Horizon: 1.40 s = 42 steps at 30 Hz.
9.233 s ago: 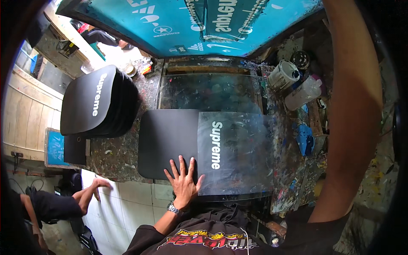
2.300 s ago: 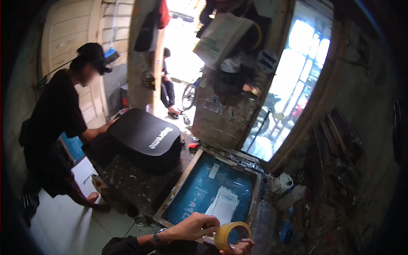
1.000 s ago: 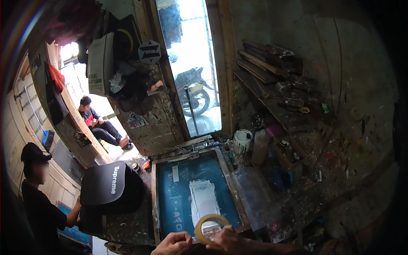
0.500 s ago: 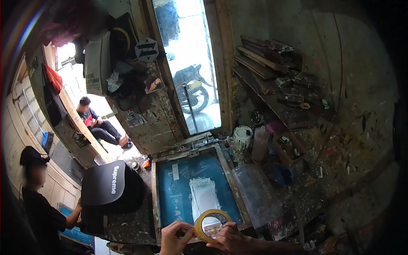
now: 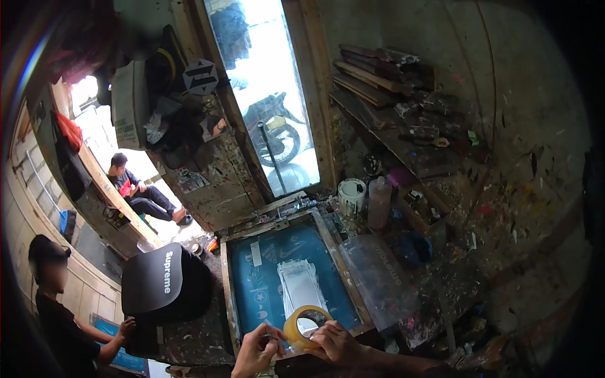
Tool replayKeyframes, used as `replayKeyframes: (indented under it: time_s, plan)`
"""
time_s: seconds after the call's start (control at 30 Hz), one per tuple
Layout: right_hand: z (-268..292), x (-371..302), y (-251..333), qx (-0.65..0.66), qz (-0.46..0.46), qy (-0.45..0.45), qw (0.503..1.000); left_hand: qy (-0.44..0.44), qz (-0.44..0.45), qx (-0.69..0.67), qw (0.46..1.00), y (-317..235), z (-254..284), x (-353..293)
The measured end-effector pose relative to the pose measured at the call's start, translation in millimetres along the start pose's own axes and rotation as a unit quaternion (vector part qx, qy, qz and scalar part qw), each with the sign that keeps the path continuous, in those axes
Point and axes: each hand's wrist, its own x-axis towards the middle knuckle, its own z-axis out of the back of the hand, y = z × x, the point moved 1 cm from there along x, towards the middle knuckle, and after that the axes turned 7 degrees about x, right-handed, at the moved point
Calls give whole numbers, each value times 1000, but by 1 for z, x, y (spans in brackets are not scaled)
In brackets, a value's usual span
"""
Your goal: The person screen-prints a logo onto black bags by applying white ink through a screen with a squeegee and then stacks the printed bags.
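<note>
My right hand (image 5: 335, 343) is closed around the right side of a roll of yellowish packing tape (image 5: 291, 331), which stands tilted with its hole facing up toward me. Against the roll's left edge, my left hand (image 5: 257, 348) pinches thumb and fingertips together, seemingly on the tape's loose end; the clear film is hard to make out. Both hands are over the near edge of a wood-framed printing screen (image 5: 254, 315). Its blue mesh carries pale designs, a small strip of tape at the upper left, and a whitish smeared rectangle (image 5: 300, 283) partly behind the roll.
Left of the screen lies a black rounded piece with white lettering (image 5: 151, 280); a person in black (image 5: 66, 327) stands beside it. Another person (image 5: 142, 192) sits outside. A clear plastic sheet (image 5: 378, 277), a white paint pot (image 5: 351, 197), a bottle (image 5: 379, 203) and stacked wooden squeegees (image 5: 368, 79) are rightward.
The view has shifted slightly. My hands and the tape roll have moved a little left together, and the left fingers are a bit farther from the roll. The standing person's hand has risen.
</note>
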Motion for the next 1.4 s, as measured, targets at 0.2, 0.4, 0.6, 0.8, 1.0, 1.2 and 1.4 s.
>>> replayKeyframes:
  time_s: [0.2, 0.4, 0.6, 0.8, 1.0, 1.2, 1.4]
  plan:
    - [22, -1, 13, -23, -45, 5, 999, -48, -19, -58, 997, -4, -38, 4]
    - [62, -2, 39, 91, -163, -14, 982, -142, -363, 379, 839, -52, -69, 26]
    - [109, 5, 34, 58, -255, 3, 965, -128, -392, 281, 867, -81, -82, 13]
    - [194, -2, 94, 50, -117, -57, 990, -155, -231, -73, 958, -96, -78, 29]
    - [207, -14, 131, -64, -23, -72, 995, 134, -532, -250, 798, -110, -55, 29]
    - [204, -27, 153, -173, -14, -54, 983, 333, -437, -328, 769, -96, -72, 39]
    - [200, -80, 103, -426, -173, -55, 886, 214, -421, -356, 806, -84, -72, 5]
